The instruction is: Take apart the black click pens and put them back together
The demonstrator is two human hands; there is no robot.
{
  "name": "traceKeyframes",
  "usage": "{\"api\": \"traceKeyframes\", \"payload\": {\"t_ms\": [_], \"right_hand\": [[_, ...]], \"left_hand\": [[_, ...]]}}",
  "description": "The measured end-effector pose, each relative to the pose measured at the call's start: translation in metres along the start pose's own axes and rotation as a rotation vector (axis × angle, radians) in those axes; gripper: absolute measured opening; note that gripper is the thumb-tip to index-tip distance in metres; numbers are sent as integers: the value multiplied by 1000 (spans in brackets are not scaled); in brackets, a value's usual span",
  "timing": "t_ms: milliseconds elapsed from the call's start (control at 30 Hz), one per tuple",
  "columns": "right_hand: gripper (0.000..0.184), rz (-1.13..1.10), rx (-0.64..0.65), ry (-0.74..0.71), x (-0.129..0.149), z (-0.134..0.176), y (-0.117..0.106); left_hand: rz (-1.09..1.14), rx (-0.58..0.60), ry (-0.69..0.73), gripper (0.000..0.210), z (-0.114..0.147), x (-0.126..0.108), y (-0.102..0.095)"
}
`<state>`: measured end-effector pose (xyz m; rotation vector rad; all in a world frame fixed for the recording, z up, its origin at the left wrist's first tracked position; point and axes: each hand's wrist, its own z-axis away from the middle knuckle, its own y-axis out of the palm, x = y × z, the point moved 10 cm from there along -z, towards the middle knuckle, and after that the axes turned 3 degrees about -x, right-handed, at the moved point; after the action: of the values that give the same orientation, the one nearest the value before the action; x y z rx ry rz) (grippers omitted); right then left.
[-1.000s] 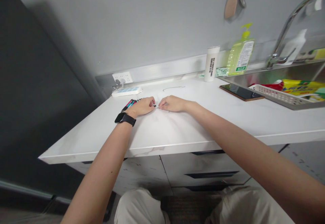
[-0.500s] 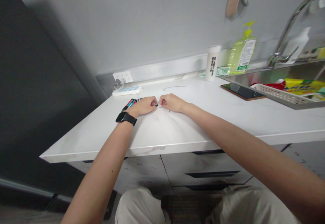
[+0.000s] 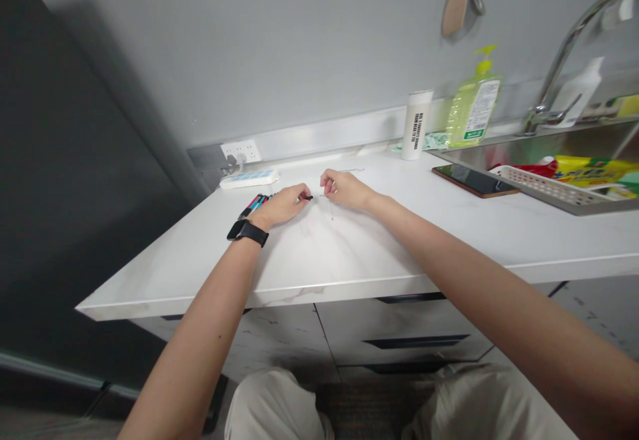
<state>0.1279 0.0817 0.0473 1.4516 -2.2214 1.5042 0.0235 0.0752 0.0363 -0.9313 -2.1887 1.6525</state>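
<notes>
My left hand, with a black watch on its wrist, is over the white counter. Its thumb and fingers pinch a small black piece, too small to name. A short way to the right, my right hand has its fingers curled together at the tips. A thin, wire-like strand shows beneath those fingertips and seems to be held in them. Several coloured pens lie beside my left hand, partly covered by it.
Behind my right hand lies another thin strand. A power strip stands by the wall socket. To the right are a white cylinder, a soap bottle, a phone and a sink with a perforated tray.
My right hand has moved up and slightly right, away from my left hand, and more of the thin strand shows beneath it. My left hand has risen slightly with the black piece.
</notes>
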Motion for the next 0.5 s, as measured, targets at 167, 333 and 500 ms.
{"api": "traceKeyframes", "payload": {"t_ms": [167,333,500], "right_hand": [[26,-48,-23,5,4,-2,-3],[26,-95,-31,-7,4,-3,-1],[26,-92,-30,-2,4,-2,-2]], "left_hand": [[76,-36,22,16,0,-8,-5],[82,-41,33,17,0,-9,-5],[87,-49,43,18,0,-8,-6]]}}
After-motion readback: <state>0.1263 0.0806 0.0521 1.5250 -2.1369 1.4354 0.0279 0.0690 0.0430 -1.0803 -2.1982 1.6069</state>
